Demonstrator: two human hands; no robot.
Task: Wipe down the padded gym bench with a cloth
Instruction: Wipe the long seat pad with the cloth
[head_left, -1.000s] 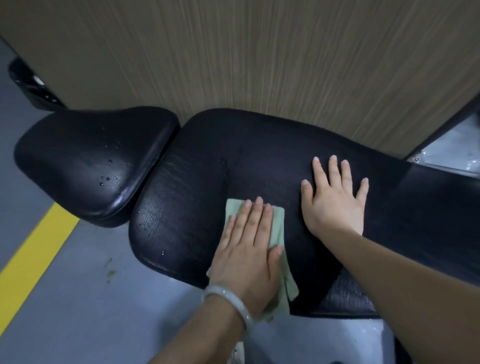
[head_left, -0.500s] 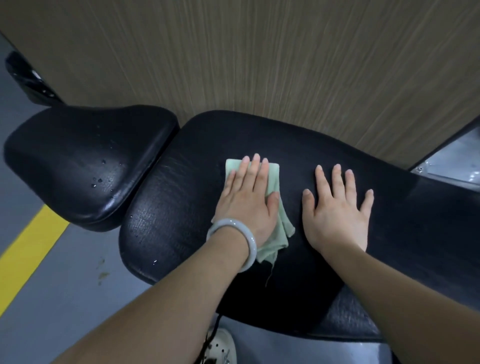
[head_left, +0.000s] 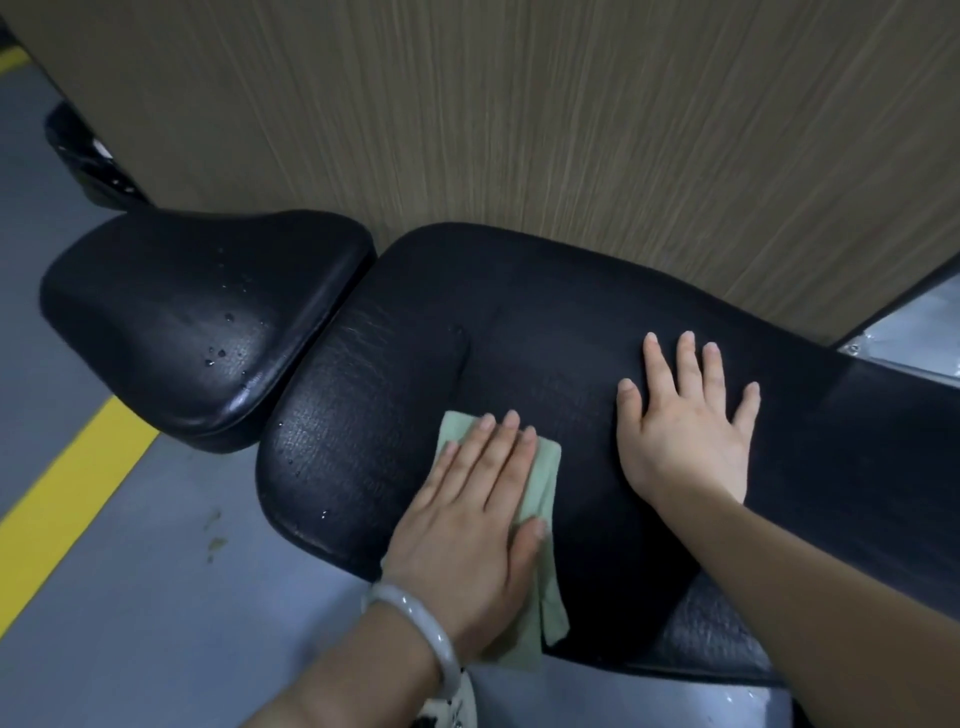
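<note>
**Cloth at the bench's near edge, droplets waiting on the seat pad**

Head view: a person's left hand (head_left: 467, 525) lies flat, fingers straight, pressing a pale green cloth (head_left: 540, 561) onto the long back pad (head_left: 519, 353) of a black gym bench, close to the pad's near edge. The cloth's lower end hangs over that edge, and nothing pinches it; pressure alone keeps it under the palm. The right hand (head_left: 685, 426), fingers spread and grasping nothing, rests flat on the pad toward its right end, apparently as a brace. A pale bangle (head_left: 415, 623) circles the left wrist.

The likeliest slip, judging from this, is the cloth sliding out and dropping to the grey floor (head_left: 130, 597) if a stroke runs off the near edge. The surface looks cracked, so fabric could snag. Water droplets sit on the separate seat pad (head_left: 197, 322) at the left, which looks not yet wiped, and could be missed.

Room is uneven: the pad's far edge lies close against a wood-grain wall (head_left: 519, 130), leaving little clearance for fingers there. A narrow gap divides the two pads. The left end and near side open onto the floor with its yellow line (head_left: 67, 493).
</note>
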